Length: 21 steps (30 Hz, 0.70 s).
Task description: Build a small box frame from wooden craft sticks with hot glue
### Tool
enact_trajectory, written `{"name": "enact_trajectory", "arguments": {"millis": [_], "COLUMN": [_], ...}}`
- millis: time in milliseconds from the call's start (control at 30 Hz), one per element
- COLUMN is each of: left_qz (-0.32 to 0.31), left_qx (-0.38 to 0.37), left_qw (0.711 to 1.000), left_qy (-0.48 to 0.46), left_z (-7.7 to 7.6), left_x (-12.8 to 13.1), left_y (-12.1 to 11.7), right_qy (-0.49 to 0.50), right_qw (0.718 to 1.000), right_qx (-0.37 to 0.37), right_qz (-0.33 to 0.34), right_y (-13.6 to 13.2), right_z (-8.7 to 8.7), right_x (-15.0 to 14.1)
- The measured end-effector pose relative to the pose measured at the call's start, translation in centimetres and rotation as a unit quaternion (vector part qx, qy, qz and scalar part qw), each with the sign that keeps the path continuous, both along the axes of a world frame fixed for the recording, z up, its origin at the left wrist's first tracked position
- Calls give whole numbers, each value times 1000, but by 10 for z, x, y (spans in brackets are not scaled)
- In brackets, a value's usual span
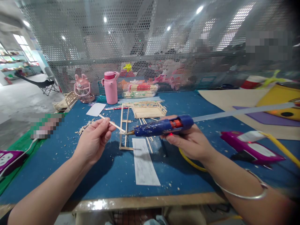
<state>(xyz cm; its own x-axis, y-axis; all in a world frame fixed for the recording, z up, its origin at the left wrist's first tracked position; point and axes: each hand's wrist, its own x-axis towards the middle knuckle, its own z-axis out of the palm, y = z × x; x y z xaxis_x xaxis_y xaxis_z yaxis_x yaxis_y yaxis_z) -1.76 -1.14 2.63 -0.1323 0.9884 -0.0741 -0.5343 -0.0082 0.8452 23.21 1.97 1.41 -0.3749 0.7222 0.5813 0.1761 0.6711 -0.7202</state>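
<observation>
Between the thumb and fingers of my left hand (97, 136) is a thin wooden stick (117, 126), its free end slanting right and down. My right hand (191, 140) grips a blue hot glue gun (154, 127), whose metal nozzle meets or nearly meets the stick's tip. A long translucent glue stick (241, 112) sticks out of the gun's back. Below and behind the nozzle lies a rectangular frame of wooden sticks (121, 137). A slatted wooden model piece (148, 112) rests behind it, and a white paper strip (144, 162) lies in front.
A pink thermos (111, 90) and a pink bottle (84, 92) stand at the back before a perforated metal screen (105, 40). Loose stick pieces (87, 125) lie left. At right are a purple-and-white device (253, 148) with a yellow cable and a yellow bag (278, 98).
</observation>
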Motion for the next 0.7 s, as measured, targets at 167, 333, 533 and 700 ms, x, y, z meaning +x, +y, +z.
{"name": "enact_trajectory", "arguments": {"millis": [167,333,533,700], "left_qz": [3,-7,-4,14], "left_qx": [-1,13,30,50], "left_qw": [1000,1000,1000,998], "left_qy": [-1,-7,-7,24], "left_z": [-2,-2,-3,-4], "left_x": [-1,-2,-1,1], "left_y": [0,0,0,-4], "right_qy": [-18,13,-121,-393], "right_qw": [1000,999,951,832], "right_qx": [20,18,183,268], "right_qz": [-6,-34,-216,-286], "right_y": [2,6,34,81], "right_z": [2,-3,11,14], "right_x": [1,3,9,19]}}
